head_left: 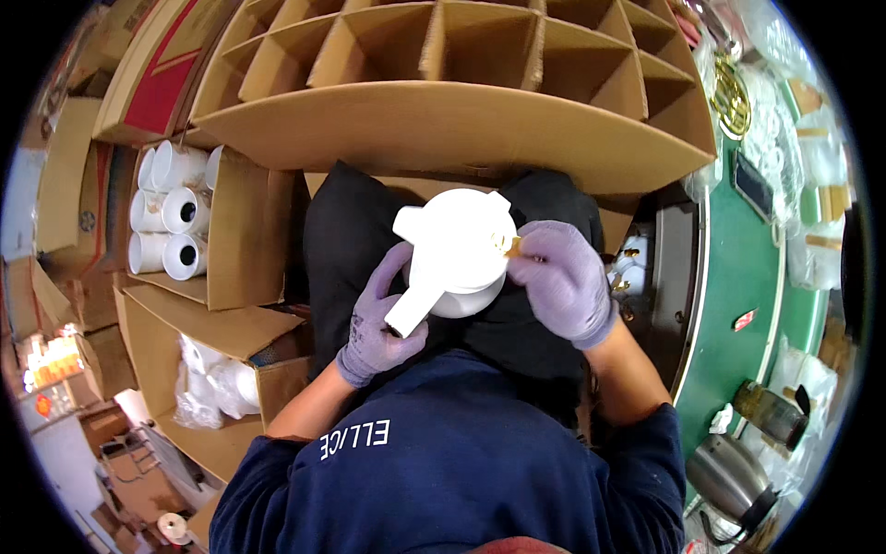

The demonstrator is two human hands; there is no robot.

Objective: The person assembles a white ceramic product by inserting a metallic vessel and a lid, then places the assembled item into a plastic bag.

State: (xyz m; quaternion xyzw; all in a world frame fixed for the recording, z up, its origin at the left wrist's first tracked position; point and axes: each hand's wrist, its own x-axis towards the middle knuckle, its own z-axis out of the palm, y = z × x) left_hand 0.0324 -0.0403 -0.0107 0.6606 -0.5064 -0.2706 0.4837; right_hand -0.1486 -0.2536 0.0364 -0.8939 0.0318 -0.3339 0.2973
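A white plastic jug-like body (459,245), with a straight handle and a short spout-like stub, is held over my lap. My left hand (380,319) in a lilac glove wraps round its handle side from below left. At its right side my right hand (563,277), gloved alike, pinches a small gold-orange piece (513,247) against the white surface. Glare washes out the body's top, and I cannot make out what the small piece is.
A divided cardboard box (452,120) stands just beyond my knees. On the left, an open carton (245,231) holds white cylinders (185,212), and another carton (203,323) has plastic-wrapped white parts. The green bench (729,277) at right carries a phone (753,185) and a steel jug (729,475).
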